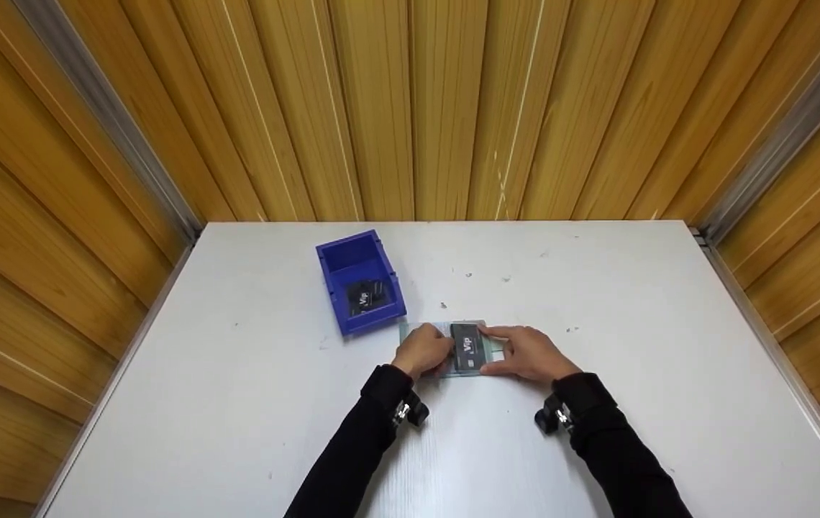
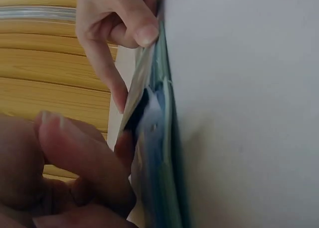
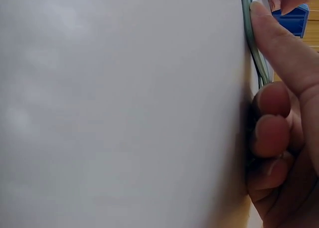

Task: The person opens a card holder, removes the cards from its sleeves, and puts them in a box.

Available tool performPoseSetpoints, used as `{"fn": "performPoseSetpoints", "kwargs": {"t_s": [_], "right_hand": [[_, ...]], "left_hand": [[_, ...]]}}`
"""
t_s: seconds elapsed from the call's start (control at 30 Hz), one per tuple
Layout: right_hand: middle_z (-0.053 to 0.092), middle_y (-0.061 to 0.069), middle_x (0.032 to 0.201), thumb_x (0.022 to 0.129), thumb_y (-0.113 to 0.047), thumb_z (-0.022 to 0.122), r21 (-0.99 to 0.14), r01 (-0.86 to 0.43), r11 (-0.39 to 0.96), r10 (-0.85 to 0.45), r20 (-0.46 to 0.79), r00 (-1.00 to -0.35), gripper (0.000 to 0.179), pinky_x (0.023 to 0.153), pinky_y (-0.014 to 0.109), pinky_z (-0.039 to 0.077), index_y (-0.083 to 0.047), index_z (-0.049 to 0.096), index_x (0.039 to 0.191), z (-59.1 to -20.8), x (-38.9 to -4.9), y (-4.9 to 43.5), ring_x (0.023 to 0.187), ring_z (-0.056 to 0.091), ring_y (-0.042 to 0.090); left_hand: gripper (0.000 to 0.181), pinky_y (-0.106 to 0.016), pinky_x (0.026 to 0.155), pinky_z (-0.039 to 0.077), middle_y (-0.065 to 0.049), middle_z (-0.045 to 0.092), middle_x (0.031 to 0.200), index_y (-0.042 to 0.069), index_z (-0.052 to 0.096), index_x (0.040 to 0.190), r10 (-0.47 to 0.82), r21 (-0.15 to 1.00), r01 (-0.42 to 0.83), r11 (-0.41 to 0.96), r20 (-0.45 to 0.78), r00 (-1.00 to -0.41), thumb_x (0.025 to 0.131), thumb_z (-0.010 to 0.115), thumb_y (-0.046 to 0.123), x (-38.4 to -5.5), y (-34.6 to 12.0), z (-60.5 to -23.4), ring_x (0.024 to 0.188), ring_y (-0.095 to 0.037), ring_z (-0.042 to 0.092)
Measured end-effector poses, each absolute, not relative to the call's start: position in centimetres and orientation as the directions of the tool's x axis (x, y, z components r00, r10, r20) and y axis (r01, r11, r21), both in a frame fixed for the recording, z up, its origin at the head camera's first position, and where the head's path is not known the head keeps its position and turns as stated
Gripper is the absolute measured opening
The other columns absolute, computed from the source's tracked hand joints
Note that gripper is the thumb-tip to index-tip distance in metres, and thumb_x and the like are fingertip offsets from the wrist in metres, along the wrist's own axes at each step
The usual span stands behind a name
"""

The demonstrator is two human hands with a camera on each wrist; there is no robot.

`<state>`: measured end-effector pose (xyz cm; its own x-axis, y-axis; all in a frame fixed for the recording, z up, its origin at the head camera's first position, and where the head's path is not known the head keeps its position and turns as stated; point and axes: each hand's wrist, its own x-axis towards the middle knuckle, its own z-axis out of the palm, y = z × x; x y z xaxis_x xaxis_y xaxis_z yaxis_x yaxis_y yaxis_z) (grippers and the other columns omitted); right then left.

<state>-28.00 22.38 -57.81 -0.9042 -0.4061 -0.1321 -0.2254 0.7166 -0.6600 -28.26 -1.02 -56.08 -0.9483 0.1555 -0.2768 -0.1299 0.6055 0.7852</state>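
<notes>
A black card [image 1: 468, 348] lettered "Vip" lies on a flat, clear-and-greenish plastic card holder [image 1: 404, 331] on the table. At the card's left edge, my left hand [image 1: 424, 350] has its fingers curled and pinches that edge; the fingertips are partly hidden. My right hand [image 1: 531, 354] holds the holder at its right side, with thumb and forefinger spread along the edge. The left wrist view shows the holder's layers [image 2: 164, 108] edge-on and slightly parted, near the left fingers [image 2: 79, 148]. In the right wrist view, the right thumb [image 3: 281, 46] presses against the green edge.
Just behind and left of the holder stands a blue bin [image 1: 331, 288], with more black cards [image 1: 365, 296] inside at its near end. The white table [image 1: 237, 403] meets wood-patterned panel walls [image 1: 446, 108] at the back and on both sides.
</notes>
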Motion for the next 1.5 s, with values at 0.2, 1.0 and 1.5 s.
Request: {"fn": "performPoseSetpoints", "kwargs": {"t_s": [0.2,1.0,1.5], "right_hand": [[0.05,-0.008,0.058,0.08,-0.046,0.087,-0.67,-0.219,0.709,-0.416,-0.147,-0.897,0.085,0.054,0.024,0.036,-0.02,0.052,0.153,-57.5,-28.0,22.4,0.052,0.044,0.01],[0.052,-0.007,0.064,0.076,-0.048,0.09,-0.623,-0.212,0.753,-0.385,-0.155,-0.91,0.084,0.059,0.026,0.039,-0.022,0.057,0.15,-57.7,-28.2,22.1,0.059,0.048,0.01],[0.05,-0.007,0.062,0.076,-0.05,0.089,-0.613,-0.218,0.759,-0.386,-0.154,-0.91,0.085,0.062,0.027,0.038,-0.022,0.056,0.15,-57.7,-28.3,22.2,0.058,0.045,0.01]], "left_hand": [[0.026,-0.029,0.06,0.035,0.006,0.054,0.063,0.014,0.068,0.069,0.166,0.7,-0.038,0.713,-0.221,-0.961,0.094,0.067,0.022,-28.2,-1.0,-56.1,0.061,-0.013,0.051],[0.025,-0.021,0.046,0.04,0.004,0.052,0.058,0.012,0.057,0.077,0.201,0.865,-0.156,0.477,-0.28,-0.939,0.102,0.058,0.012,-27.7,-3.9,-55.8,0.049,-0.008,0.048],[0.016,-0.042,0.072,0.049,-0.006,0.074,0.092,0.014,0.069,0.089,0.165,0.562,0.072,0.824,-0.117,-0.979,0.1,0.062,0.024,-27.7,-4.8,-52.0,0.082,-0.024,0.068]]}}
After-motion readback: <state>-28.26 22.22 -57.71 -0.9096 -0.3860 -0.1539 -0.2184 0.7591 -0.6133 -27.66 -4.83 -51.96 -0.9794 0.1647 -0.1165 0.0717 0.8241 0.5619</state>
